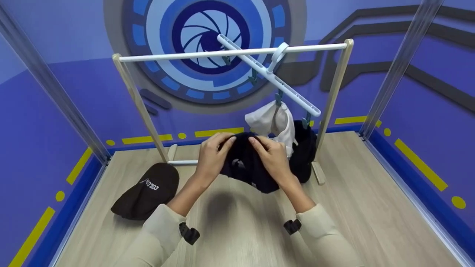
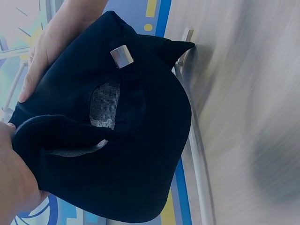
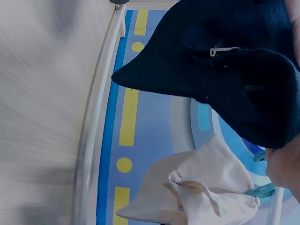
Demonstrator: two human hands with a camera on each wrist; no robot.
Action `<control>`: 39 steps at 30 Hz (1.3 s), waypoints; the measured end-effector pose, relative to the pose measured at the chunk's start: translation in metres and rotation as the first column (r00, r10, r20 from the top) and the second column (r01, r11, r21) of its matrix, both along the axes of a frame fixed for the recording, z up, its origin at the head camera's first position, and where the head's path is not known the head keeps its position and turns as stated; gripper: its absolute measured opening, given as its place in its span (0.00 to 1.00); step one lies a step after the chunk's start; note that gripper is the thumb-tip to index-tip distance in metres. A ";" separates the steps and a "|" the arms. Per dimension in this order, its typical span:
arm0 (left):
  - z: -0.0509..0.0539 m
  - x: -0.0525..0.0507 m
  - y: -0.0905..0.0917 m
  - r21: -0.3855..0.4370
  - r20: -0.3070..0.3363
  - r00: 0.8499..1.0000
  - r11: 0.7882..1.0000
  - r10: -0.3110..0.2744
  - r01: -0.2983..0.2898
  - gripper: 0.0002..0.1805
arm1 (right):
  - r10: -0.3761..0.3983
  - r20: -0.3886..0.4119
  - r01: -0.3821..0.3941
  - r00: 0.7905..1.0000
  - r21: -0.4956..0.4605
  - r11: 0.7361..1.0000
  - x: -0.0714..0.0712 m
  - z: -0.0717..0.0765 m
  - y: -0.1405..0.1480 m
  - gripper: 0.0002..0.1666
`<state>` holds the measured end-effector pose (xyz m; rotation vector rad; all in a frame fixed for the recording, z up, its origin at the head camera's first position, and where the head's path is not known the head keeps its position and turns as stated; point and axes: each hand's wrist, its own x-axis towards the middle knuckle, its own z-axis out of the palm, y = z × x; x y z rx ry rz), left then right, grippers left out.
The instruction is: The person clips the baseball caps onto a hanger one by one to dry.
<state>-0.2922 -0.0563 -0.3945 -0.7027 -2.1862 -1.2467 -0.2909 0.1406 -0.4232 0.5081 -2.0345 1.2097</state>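
Left hand [image 1: 212, 154] and right hand [image 1: 274, 156] are pinching a navy cap [image 1: 256, 176] above the table [image 1: 371, 207].
The cap is hiding most fingertips, and the right wrist view is cutting off the right hand at its edge; a white cap [image 1: 262, 118] is hanging partly behind that hand in the head view.

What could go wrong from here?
The dark baseball cap, pinched by the fingers of the left hand and right hand, could slip.
It overlaps the white cap in the head view, so might bump it.
The white cap and black hat hang from one half of the clip hanger, which might tip.
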 end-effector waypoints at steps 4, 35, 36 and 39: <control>0.005 -0.003 0.002 -0.016 -0.015 1.000 1.000 -0.002 0.002 0.12 | -0.014 0.004 0.014 1.000 -0.018 1.000 -0.001 0.002 -0.001 0.10; 0.035 -0.010 0.018 -0.028 -0.081 0.996 0.999 -0.039 0.037 0.12 | 0.019 -0.001 -0.019 1.000 -0.010 1.000 -0.016 0.039 0.013 0.14; 0.036 -0.011 0.018 -0.029 -0.085 0.996 0.999 -0.038 0.035 0.12 | 0.025 -0.002 -0.025 1.000 -0.011 1.000 -0.017 0.040 0.014 0.14; 0.038 -0.012 0.020 -0.033 -0.094 0.995 0.999 -0.031 0.028 0.12 | 0.041 -0.006 -0.041 0.999 -0.014 0.999 -0.019 0.042 0.017 0.14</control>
